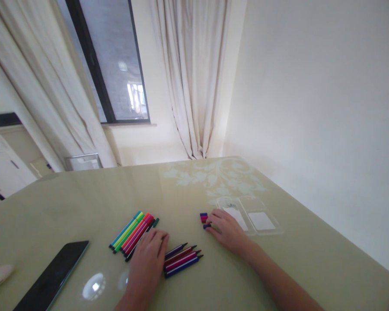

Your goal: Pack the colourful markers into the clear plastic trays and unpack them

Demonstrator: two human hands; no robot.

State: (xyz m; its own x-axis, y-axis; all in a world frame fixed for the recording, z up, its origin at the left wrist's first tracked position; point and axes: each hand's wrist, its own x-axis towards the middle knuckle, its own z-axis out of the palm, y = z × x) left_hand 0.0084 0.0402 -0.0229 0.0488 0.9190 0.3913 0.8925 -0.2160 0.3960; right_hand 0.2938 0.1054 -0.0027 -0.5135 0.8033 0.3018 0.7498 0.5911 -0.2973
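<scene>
My left hand (151,255), its fingers bent together, rests on the table between two groups of markers; its fingertips are partly hidden. Up against it lie the capped markers (134,233), a row in blue, yellow, green, orange, pink, red and dark green. On its other side are several uncapped markers (183,261) in purple, dark red, magenta and blue, their dark tips pointing right. My right hand (227,229) pinches a dark blue marker cap (207,226) between thumb and finger, low over the table. Beside it sit more loose caps (203,217), blue, magenta and dark red, side by side.
A clear plastic case (269,231) with white cards lies opened flat beyond my right hand. A dark phone (55,276) and a white rounded object (0,276) are at the left. The glossy table (100,190) reaches a wall at the right; curtains and a window stand behind.
</scene>
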